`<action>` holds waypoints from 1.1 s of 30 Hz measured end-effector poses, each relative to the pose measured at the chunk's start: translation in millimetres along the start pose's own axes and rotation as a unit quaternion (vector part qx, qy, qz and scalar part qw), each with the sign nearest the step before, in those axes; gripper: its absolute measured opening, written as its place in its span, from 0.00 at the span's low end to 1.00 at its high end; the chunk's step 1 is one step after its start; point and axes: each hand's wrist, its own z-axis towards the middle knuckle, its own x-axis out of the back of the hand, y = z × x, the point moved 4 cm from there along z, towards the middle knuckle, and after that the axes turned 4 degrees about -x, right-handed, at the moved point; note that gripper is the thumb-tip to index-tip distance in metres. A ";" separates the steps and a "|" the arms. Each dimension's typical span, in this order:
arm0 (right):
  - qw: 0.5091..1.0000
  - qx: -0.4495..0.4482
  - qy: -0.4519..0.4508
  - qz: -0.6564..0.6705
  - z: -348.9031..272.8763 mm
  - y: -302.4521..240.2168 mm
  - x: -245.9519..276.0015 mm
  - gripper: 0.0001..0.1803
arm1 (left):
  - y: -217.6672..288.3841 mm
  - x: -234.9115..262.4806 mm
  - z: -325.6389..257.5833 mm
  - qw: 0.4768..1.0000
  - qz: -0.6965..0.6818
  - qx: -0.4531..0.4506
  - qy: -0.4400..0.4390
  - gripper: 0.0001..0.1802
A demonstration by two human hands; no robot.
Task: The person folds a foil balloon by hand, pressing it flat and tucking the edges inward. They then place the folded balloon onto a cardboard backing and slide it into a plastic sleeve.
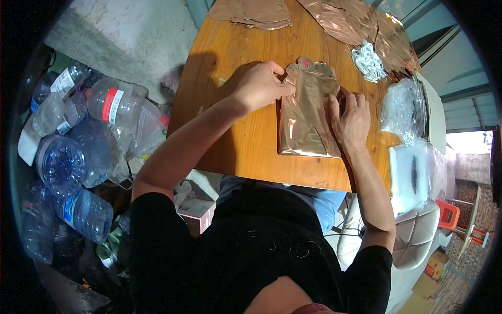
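Observation:
A folded rose-gold foil balloon [309,112] lies flat on the wooden table in front of me, its rounded tab with a red mark at the far end. My left hand [263,86] pinches its upper left edge between thumb and fingers. At the right edge is my right hand [350,119], its thumb on the foil and its other fingers bent along the side; their tips are partly hidden. Both hands appear closed on the foil.
More flat foil pieces [340,18] lie at the table's far side. White string [367,60] sits at the right, near crumpled clear plastic [402,110] and a stack of clear bags [409,175]. Empty plastic bottles [63,157] are heaped left of the wooden table [209,78].

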 end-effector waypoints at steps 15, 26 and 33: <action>1.000 -0.004 -0.003 0.000 -1.4 -5.6 2.7 0.18 | 16.4 -28.4 -48.9 0.814 0.326 -0.476 0.069 0.42; 0.982 -0.120 -0.116 0.086 22.0 8.3 12.8 0.21 | 3.4 -50.6 -69.3 0.798 0.431 -0.409 -0.096 0.38; 0.799 -0.316 -0.385 0.338 36.9 48.5 7.8 0.23 | 5.3 -51.7 -69.6 0.804 0.434 -0.393 -0.100 0.38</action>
